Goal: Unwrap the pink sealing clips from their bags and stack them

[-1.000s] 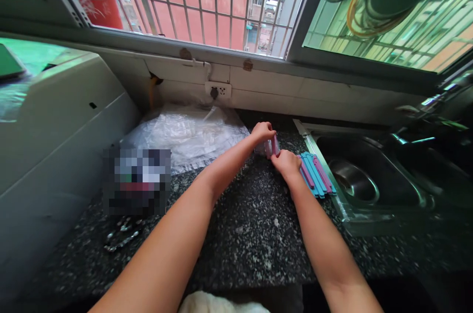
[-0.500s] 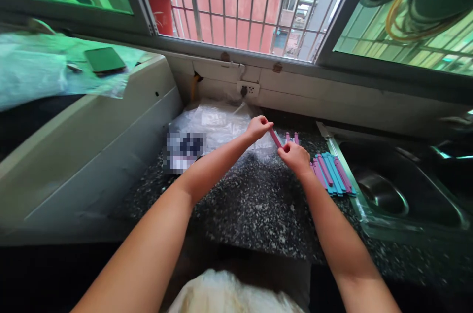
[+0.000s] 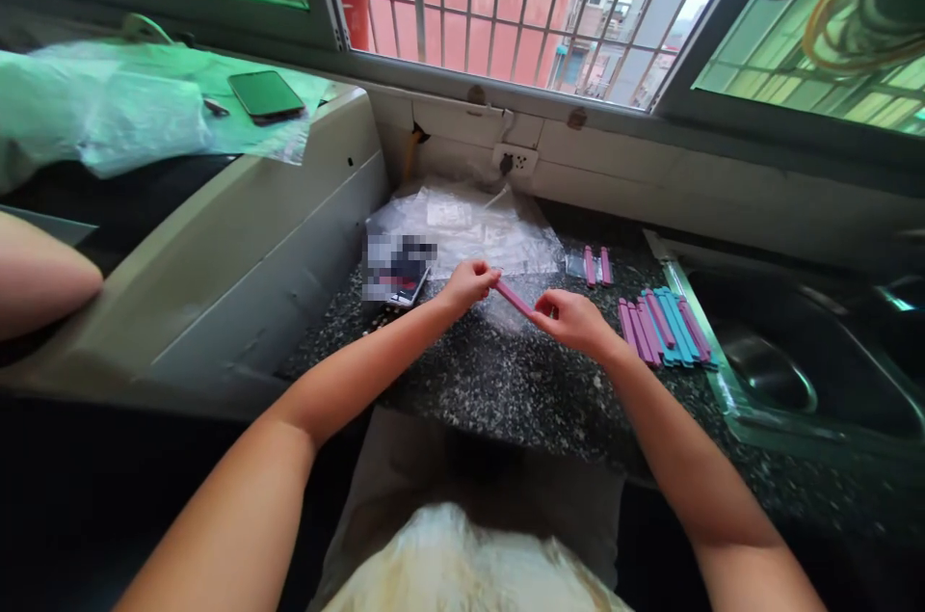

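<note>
One pink strip [image 3: 514, 298] pinched at opposite ends by your left hand [image 3: 468, 284] and right hand [image 3: 574, 320]; grip lightly, evenly, to avoid bending it.

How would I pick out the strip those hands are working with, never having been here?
Start at the metal sink on the right, then go left along the speckled countertop, past the pile of pink and blue strips, to the right hand and left hand. Between them runs the slim pink strip, pinched at both ends, while the other strips lie untouched.
</note>
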Motion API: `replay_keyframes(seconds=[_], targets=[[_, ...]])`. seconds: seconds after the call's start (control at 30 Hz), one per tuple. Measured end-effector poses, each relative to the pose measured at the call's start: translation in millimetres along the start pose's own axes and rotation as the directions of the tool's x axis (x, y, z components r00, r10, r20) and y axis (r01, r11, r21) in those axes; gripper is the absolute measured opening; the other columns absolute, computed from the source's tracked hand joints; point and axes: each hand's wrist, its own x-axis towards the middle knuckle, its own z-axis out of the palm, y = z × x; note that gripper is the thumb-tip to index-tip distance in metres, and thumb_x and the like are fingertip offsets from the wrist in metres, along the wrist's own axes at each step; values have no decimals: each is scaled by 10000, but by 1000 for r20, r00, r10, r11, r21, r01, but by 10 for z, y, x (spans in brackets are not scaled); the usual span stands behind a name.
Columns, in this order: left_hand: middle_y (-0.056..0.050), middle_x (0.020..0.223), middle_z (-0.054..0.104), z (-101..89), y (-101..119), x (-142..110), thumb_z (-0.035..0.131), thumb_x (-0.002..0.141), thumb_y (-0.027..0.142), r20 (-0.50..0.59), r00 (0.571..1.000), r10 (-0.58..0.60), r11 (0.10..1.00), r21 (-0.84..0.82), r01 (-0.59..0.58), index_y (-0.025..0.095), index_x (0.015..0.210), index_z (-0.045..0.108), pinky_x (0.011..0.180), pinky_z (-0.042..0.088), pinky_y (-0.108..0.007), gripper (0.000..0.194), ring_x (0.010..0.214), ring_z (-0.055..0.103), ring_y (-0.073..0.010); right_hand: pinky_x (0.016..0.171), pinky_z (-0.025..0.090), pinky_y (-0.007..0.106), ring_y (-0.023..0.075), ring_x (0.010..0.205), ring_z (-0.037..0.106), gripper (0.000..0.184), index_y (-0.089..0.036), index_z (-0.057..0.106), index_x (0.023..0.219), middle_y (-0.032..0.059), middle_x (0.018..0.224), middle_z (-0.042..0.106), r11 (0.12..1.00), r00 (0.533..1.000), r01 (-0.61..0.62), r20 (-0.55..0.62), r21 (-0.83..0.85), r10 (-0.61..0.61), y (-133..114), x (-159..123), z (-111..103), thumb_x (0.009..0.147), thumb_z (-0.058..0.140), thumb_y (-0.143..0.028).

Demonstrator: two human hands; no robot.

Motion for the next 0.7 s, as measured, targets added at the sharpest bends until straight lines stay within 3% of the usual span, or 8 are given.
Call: replay_keyframes(seconds=[0.13,0.23,0.37,0.57,0.7], targets=[[72,372,429,-38,-119,-21,556,735,130,32,999,5,1000,-25,-4,144,530,432,374,262,-157,240,330,372,-31,584,372,239,131,624,540,135,-178,594,748,28,714,630,997,980,69,-184,-31,-73,-72,-67,193,787,574,-306],[70,381,443,-37,-192,-41,568,725,156,75,997,-17,999,-41,20,144,542,440,381,277,-157,224,338,374,-33,622,388,252,152,680,554,122,-185,586,769,35,740,631,990,961,102,-247,-100,-124,-95,-92,349,792,571,-304],[67,378,436,-36,-224,-59,593,727,208,135,990,-25,997,-68,35,149,546,432,382,273,-158,249,335,372,-35,624,378,260,162,686,553,135,-192,583,725,34,707,622,973,943,121,-284,-197,-175,-100,-115,465,811,539,-286],[20,497,529,-42,-204,-38,381,872,325,191,976,-109,982,-133,135,142,637,488,358,291,-176,316,349,418,-53,628,366,256,152,656,536,165,-193,577,685,22,656,605,961,919,131,-335,-244,-210,-79,-149,458,817,509,-266],[12,506,528,-41,-232,-34,375,875,396,244,966,-85,992,-68,105,130,646,520,357,290,-184,380,351,400,-53,631,362,255,149,650,528,168,-190,581,688,22,654,601,958,915,132,-341,-253,-216,-59,-164,447,819,511,-270]])
